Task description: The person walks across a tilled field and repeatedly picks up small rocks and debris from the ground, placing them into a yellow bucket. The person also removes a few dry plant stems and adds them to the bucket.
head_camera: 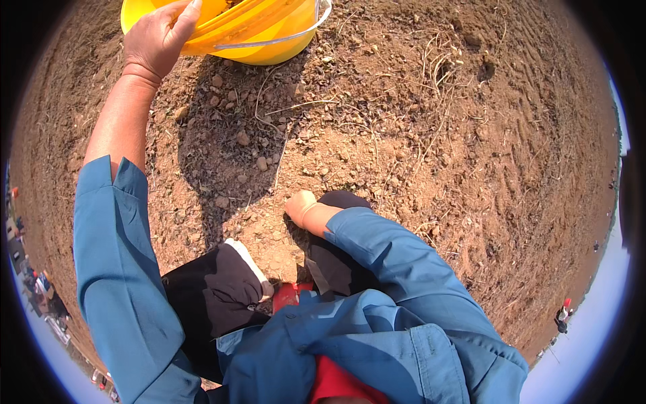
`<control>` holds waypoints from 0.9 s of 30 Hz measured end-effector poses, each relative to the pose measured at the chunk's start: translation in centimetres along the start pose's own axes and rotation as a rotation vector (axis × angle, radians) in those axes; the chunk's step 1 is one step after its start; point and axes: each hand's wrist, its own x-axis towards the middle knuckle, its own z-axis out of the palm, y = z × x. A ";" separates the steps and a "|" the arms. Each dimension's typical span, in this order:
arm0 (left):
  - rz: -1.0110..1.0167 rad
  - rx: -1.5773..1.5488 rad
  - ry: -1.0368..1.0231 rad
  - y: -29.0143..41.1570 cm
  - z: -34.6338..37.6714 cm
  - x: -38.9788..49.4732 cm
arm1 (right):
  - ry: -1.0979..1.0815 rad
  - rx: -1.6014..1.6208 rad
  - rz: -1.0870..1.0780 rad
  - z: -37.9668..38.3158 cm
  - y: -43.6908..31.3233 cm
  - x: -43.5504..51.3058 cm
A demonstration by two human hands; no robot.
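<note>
My left hand (160, 39) grips the rim of a yellow plastic bucket (262, 43) at the top of the view. The bucket looks tilted; its pale handle hangs along its side, and a little brown matter shows inside. My right hand (301, 206) is curled in front of my right knee, close above the soil. Its fingertips are turned away from the camera, so whether anything lies within them cannot be seen. Dry, crumbly reddish-brown soil (348, 151) with small clods and dry stems lies under both.
Dry stems and roots (439, 76) are scattered on the ground to the right. Something red (287, 297) shows between my legs. Far off at the right edge is a person (563, 314); people and objects (43, 290) appear small at the left edge.
</note>
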 end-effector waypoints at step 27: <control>0.082 -0.365 0.208 -2.3 0.4 4.1 | 0.924 0.418 0.472 -17.1 25.4 4.3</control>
